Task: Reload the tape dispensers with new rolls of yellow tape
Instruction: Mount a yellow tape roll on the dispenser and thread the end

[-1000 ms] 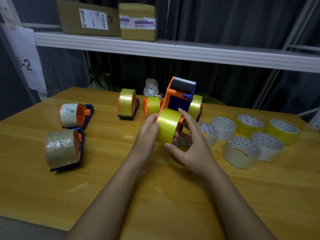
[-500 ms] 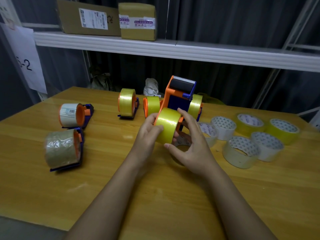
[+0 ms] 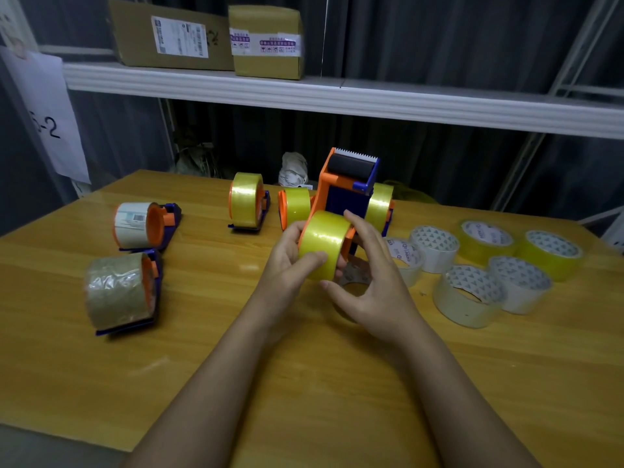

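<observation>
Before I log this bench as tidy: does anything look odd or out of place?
Yes: two dispensers at the left carry non-yellow rolls, a crinkled brownish roll and a white labelled roll, both lying on their sides.

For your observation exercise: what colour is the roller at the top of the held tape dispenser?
Black, on the roller just below the toothed blade, seen in the head view.

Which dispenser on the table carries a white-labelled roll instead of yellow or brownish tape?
The far-left dispenser, lying behind the one with the crinkled brownish roll; its roll is white with a printed label.
</observation>
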Tool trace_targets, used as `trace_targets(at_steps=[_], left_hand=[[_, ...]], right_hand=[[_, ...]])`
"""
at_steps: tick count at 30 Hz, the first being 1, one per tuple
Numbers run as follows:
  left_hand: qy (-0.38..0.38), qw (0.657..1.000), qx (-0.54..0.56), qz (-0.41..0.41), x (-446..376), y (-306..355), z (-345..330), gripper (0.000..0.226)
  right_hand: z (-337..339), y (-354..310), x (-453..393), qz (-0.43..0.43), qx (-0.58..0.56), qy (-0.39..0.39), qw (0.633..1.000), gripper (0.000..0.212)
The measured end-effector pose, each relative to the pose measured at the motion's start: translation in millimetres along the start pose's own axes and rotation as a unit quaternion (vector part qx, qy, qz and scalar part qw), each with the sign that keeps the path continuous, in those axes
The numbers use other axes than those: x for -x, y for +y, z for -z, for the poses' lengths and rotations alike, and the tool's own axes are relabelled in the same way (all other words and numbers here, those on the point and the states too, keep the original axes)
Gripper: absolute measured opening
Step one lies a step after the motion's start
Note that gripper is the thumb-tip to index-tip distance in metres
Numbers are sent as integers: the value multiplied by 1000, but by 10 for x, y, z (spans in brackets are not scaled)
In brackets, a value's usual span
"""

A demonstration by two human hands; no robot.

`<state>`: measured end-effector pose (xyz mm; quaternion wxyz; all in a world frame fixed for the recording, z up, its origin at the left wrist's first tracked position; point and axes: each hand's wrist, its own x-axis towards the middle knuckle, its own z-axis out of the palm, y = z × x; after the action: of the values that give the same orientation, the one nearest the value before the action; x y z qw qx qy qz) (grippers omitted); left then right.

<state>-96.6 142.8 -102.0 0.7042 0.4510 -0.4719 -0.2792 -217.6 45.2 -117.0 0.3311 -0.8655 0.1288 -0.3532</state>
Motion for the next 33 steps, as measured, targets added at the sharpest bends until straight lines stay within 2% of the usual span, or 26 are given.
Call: trace_targets(at_steps=[11, 16, 29, 33], left_hand=[[16, 1000, -15, -7, -10, 18, -11, 18], [-4, 1000, -11, 0, -18, 14, 8, 32], [-1, 1000, -16, 9, -26, 12, 12, 29], [-17, 999, -19, 20, -26, 9, 31, 36]], right_hand=[[-19, -29, -6, 17, 8, 1, 1000, 85], [-11, -17, -11, 12, 0, 7, 1000, 85], [-14, -16, -12, 22, 13, -3, 1000, 84], [-9, 19, -12, 24, 6, 1, 1000, 88]])
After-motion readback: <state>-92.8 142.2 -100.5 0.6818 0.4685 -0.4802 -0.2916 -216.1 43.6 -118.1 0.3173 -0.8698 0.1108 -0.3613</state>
